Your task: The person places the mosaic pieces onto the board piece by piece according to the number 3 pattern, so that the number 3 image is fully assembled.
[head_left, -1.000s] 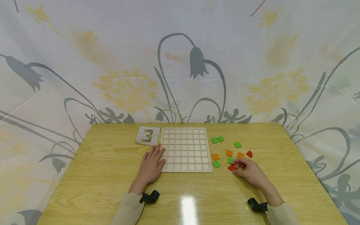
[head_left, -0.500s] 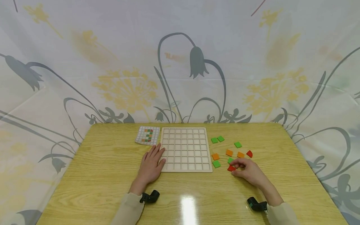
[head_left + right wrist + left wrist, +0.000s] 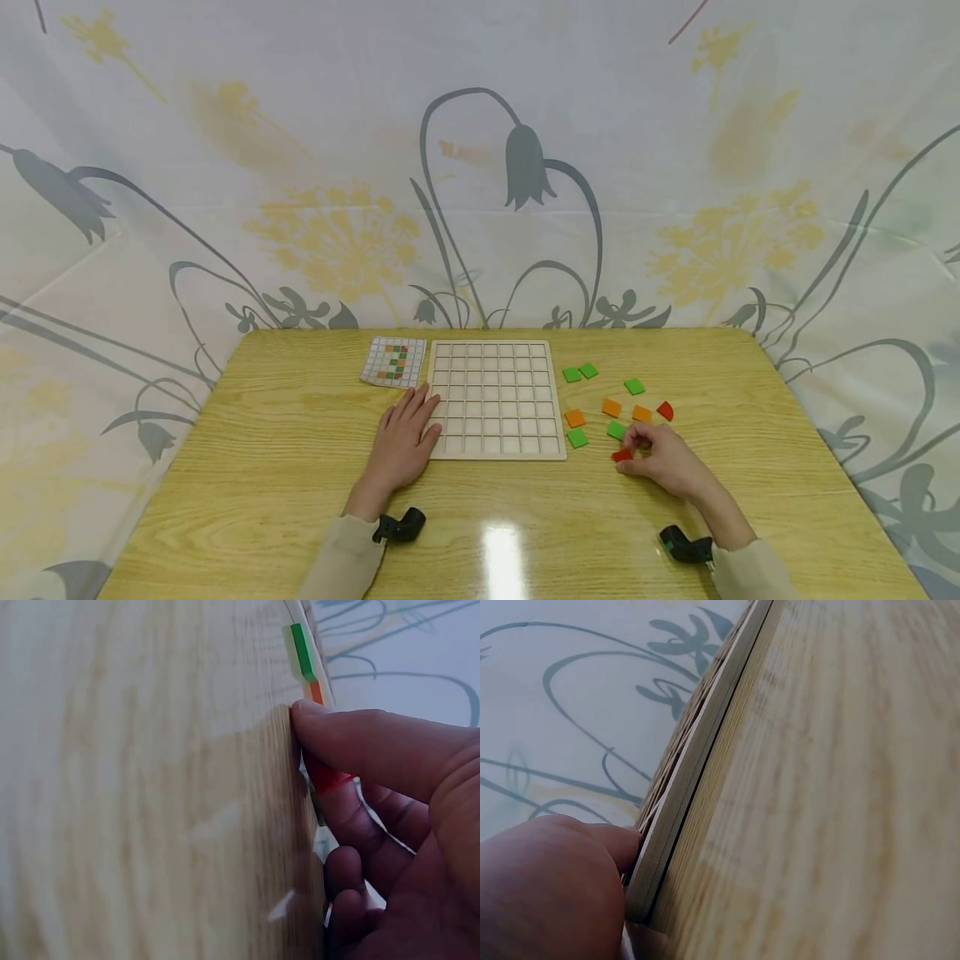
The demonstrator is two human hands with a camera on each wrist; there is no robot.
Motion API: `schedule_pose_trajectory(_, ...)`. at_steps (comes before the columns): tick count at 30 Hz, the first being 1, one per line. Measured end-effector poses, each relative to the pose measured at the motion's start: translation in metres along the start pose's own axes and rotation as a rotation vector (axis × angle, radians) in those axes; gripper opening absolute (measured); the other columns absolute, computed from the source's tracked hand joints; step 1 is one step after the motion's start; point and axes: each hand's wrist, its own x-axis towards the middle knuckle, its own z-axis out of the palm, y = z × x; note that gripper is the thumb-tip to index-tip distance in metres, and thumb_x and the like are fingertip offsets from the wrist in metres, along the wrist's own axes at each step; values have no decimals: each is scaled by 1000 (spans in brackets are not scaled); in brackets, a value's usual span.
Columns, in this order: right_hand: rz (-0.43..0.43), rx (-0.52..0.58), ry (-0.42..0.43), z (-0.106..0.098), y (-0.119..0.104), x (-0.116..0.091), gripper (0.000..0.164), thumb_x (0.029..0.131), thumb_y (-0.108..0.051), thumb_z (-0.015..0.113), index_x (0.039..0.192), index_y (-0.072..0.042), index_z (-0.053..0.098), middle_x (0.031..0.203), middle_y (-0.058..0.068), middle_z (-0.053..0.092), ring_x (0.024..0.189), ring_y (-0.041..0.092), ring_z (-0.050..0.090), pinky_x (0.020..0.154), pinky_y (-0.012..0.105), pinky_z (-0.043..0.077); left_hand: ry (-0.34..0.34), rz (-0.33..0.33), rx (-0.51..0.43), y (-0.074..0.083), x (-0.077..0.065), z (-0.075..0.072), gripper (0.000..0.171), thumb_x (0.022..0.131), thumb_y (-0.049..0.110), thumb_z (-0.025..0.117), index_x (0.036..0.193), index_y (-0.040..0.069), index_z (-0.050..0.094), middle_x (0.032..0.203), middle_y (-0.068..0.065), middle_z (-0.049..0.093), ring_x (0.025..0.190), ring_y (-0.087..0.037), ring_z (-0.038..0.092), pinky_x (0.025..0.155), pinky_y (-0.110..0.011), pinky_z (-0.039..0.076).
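Note:
My right hand point(image 3: 663, 457) pinches a red quarter-circle tile point(image 3: 622, 455) between thumb and index finger, low over the table; the right wrist view shows the red tile point(image 3: 327, 777) partly hidden behind the thumb. With fingers spread, my left hand point(image 3: 403, 440) rests on the left edge of a pale wooden grid board point(image 3: 497, 457). Just right of the board lie several flat square tiles, among them a green tile point(image 3: 617, 430) near my right fingertips and an orange tile point(image 3: 574, 418). A second red quarter-circle tile point(image 3: 665, 410) lies farther right.
A paper card point(image 3: 371, 367) with a coloured grid pattern lies left of the board, beyond the left fingertips. The wooden table point(image 3: 262, 467) ends at a flower-printed curtain point(image 3: 480, 267) behind. Other green tiles, such as a green tile point(image 3: 634, 386), lie toward the back.
My right fingers have closed round the red quarter-circle tile, which has shifted slightly toward me and tilted. The green tile by it is now more exposed. The left hand stays in place.

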Motion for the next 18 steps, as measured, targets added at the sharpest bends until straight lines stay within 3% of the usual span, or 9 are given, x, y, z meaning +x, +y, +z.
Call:
schedule_pose_trajectory(4, 17, 53, -6, -1, 0, -1, 22, 84, -13, 81, 88, -8, 60, 81, 2, 54, 72, 13, 47, 64, 26, 39, -3, -2, 2, -1, 0, 0, 50, 105, 26, 49, 151, 7, 44, 162, -11, 27, 150, -34, 18, 116, -60, 14)
schedule_pose_trajectory(10, 54, 74, 10, -8, -7, -1, 24, 92, -14, 73, 113, -4, 72, 100, 7, 63, 77, 15, 50, 63, 26, 44, -2, 1, -8, 0, 1, 0, 50, 105, 26, 50, 151, 8, 44, 162, -11, 27, 150, -34, 17, 117, -60, 13)
schedule_pose_trajectory(18, 79, 52, 137, -11, -14, 16, 18, 94, -12, 71, 108, -2, 69, 99, 7, 66, 82, 20, 59, 62, 28, 49, 7, 10, -12, 0, -1, 0, 49, 105, 26, 51, 150, 8, 46, 161, -13, 29, 149, -36, 19, 116, -60, 14)
